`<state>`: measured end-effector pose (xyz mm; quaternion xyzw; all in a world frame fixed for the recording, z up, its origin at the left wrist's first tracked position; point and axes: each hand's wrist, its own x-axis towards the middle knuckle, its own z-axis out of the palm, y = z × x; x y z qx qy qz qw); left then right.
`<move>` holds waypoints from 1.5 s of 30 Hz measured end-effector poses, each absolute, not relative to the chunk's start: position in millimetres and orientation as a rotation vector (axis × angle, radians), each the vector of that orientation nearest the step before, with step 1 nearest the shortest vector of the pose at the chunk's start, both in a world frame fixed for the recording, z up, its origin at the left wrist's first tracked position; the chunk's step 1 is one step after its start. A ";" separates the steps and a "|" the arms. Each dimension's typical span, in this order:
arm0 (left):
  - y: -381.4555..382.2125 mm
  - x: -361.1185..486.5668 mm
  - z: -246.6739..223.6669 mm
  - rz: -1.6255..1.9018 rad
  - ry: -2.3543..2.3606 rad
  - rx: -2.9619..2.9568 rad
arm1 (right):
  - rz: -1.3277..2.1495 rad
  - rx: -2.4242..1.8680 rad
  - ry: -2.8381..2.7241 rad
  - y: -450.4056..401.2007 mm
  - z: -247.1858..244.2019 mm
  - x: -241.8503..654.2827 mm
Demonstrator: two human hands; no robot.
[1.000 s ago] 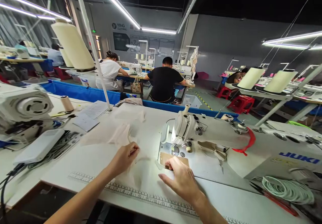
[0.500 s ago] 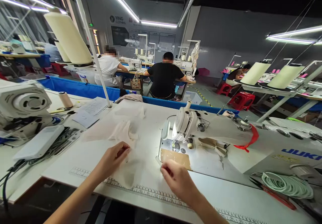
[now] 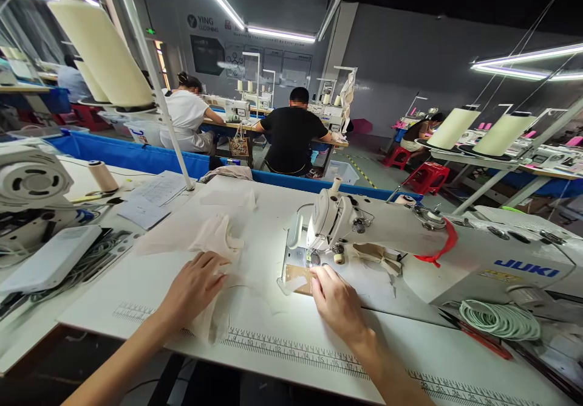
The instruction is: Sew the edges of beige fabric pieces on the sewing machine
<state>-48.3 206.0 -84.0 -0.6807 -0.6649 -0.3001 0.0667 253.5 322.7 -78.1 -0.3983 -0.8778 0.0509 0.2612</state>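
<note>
My left hand [image 3: 195, 284] lies over pale sheer fabric [image 3: 214, 315] near the printed ruler, its fingers stretched forward and the thumb a little apart. Just beyond it, a crumpled sheer piece [image 3: 216, 233] rests on the white table. At the sewing machine [image 3: 337, 217], my right hand [image 3: 339, 302] reaches to the tan plate [image 3: 296, 270] in front of the needle area, with fingertips down on it and thumb apart from the fingers. A small white scrap [image 3: 296, 283] lies on that plate, left of the right fingertips. The undersides of both hands are hidden.
Green cord [image 3: 498, 319] and red-handled scissors [image 3: 492, 339] lie at the right. Left are a white box [image 3: 57, 257], papers [image 3: 148, 199] and a thread cone [image 3: 102, 176]. A thread stand pole [image 3: 152, 84] rises at the back. Other people sit at machines beyond the blue cloth trough [image 3: 282, 180].
My right hand has moved forward onto the tan plate, its pinched fingers now extended. The left hand has flattened from a pinch. The white scrap now shows on the plate. The view has shifted slightly.
</note>
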 end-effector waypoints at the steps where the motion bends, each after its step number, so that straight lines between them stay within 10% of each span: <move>1: 204.3 -53.6 -83.7 -0.918 -1.878 -2.000 | 0.032 -0.883 -2.360 320.5 -79.4 256.3; 17: 310.5 -136.8 -99.4 -0.451 -2.148 -2.146 | -0.026 -0.491 -2.423 318.4 -84.2 263.2; 23: 290.7 -127.9 -75.0 -0.920 -1.779 -2.098 | -0.072 -0.500 -2.410 318.0 -83.1 262.0; 28: 269.8 -108.1 -56.7 -0.573 -1.438 -2.298 | -0.100 -0.517 -2.388 317.4 -82.6 261.3; 45: 285.3 -97.0 -69.5 -0.536 -1.879 -2.319 | -0.034 -0.546 -2.423 316.3 -86.1 262.6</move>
